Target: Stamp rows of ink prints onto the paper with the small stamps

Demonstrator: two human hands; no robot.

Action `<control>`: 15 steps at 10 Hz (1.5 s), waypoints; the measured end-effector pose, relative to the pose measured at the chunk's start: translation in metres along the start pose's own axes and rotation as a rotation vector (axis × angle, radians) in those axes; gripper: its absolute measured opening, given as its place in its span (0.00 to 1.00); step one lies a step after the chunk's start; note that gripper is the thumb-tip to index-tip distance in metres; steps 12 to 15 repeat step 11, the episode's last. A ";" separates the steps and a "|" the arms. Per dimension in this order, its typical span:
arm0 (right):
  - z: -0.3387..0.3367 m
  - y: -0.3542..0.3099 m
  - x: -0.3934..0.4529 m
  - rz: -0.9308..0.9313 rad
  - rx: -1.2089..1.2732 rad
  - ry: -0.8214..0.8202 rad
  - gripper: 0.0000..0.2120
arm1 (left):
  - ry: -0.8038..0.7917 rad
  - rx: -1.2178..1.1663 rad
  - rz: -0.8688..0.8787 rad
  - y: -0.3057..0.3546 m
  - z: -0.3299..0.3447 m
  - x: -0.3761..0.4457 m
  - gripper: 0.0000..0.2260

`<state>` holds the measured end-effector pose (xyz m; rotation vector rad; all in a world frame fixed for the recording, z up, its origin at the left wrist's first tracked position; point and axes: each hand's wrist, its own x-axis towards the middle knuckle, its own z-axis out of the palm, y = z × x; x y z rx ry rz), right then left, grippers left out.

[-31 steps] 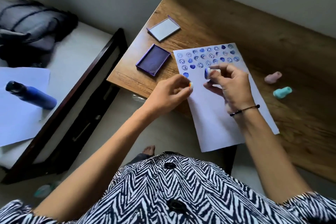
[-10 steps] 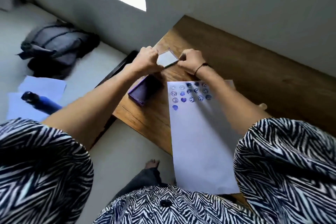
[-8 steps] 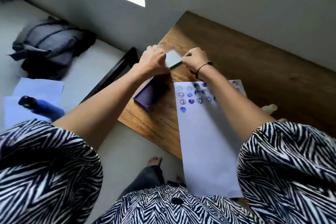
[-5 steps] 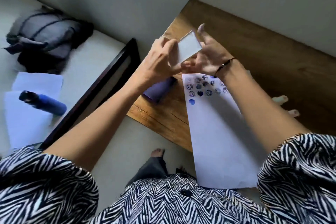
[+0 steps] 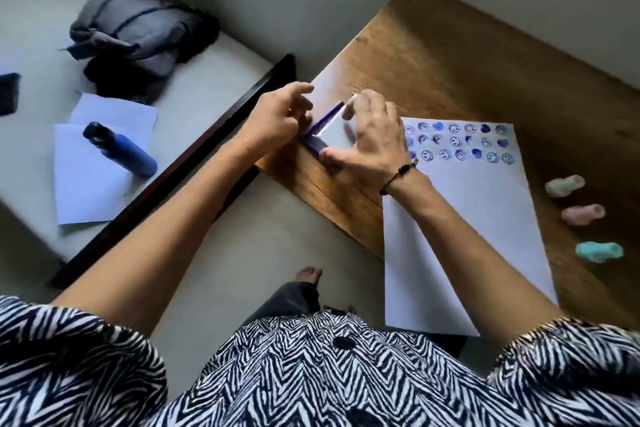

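Both hands on purple ink pad case (image 5: 317,135) at wooden table (image 5: 450,55) corner edge: right hand (image 5: 372,135) pressing grey lid (image 5: 334,132), left hand (image 5: 277,118) pinching left rim; white paper (image 5: 485,218) just beside.

Right hand (image 5: 370,142) hides most of ink pad lid (image 5: 334,135) and paper's (image 5: 485,218) leftmost prints; three stamps (image 5: 583,213) motion-blurred.

Zebra-print sleeves (image 5: 69,357); black bracelet (image 5: 398,174), right wrist
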<state>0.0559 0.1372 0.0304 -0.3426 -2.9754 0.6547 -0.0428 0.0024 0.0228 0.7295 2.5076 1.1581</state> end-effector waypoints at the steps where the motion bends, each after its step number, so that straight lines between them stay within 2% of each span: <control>1: 0.011 -0.005 -0.004 0.051 -0.034 0.020 0.33 | -0.017 -0.017 -0.040 0.003 -0.003 -0.001 0.26; 5: 0.019 -0.012 -0.005 0.106 -0.068 0.004 0.33 | -0.028 -0.097 -0.066 0.005 0.004 -0.008 0.25; 8: 0.020 -0.029 0.013 0.157 0.016 -0.084 0.34 | 0.013 -0.150 -0.093 0.010 0.007 -0.011 0.27; 9: 0.025 -0.029 0.016 0.180 0.030 -0.056 0.35 | 0.018 -0.156 -0.087 0.010 0.008 -0.011 0.27; 10: 0.024 -0.027 0.014 0.153 0.022 -0.060 0.36 | 0.001 -0.108 -0.075 0.014 0.006 -0.009 0.26; 11: 0.015 -0.018 0.017 0.156 0.161 -0.060 0.41 | 0.015 0.045 -0.024 0.021 0.008 -0.001 0.23; 15: 0.015 -0.018 0.017 0.156 0.161 -0.060 0.41 | 0.015 0.045 -0.024 0.021 0.008 -0.001 0.23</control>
